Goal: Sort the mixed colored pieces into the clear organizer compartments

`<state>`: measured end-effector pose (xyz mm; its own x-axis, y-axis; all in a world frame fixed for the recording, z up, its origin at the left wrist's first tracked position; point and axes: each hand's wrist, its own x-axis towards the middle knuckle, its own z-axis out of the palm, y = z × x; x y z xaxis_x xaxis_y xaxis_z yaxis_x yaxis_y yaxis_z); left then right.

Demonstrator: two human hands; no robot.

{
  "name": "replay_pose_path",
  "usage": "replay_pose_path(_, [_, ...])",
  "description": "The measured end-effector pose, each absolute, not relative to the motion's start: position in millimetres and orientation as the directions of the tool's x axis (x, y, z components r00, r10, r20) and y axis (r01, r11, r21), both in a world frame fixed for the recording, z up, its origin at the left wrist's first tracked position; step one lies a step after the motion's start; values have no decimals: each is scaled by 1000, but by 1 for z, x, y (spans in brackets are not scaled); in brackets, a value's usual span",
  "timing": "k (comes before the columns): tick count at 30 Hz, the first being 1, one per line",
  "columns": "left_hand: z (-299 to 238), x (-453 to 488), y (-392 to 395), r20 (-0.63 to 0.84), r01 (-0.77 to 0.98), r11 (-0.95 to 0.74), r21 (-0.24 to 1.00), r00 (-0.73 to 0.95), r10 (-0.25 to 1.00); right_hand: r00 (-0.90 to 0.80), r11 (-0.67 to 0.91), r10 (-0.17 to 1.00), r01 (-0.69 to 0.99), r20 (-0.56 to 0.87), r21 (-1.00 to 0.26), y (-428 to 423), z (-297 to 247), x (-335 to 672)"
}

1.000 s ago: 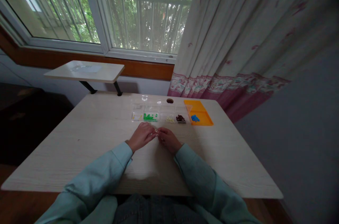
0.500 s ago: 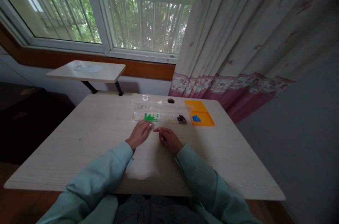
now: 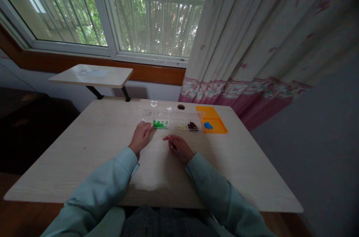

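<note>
Wooden table [image 3: 84, 154], left hand [image 3: 141, 136] moved to bead box [image 3: 175, 117]

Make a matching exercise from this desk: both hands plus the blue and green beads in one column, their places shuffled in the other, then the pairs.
Things:
1. left hand
2. right hand
3. blue beads
4. green beads

Places:
A. on the orange tray
B. in a compartment of the clear box
C. fingertips at the left end of the clear box
D. resting on the bare table, short of the box

Pairs: 1-C, 2-D, 3-A, 4-B.
</note>
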<state>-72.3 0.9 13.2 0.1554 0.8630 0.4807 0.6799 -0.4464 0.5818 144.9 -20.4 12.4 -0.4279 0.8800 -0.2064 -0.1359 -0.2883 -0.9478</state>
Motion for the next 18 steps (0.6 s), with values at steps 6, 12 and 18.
replay_pose_path(6, [12,-108,18,555,822,-312,476,-6,832,-440,-304,871,-136,-218,-943,-21,14,144])
replay_pose_path(12, [4,-112,23,576,831,-284,479,-53,816,-452,-304,866,-140,-213,-942,-23,15,145])
replay_pose_path(18, [-2,-115,27,568,827,-277,489,-61,821,-255,65,966,130,29,-989,-7,2,143])
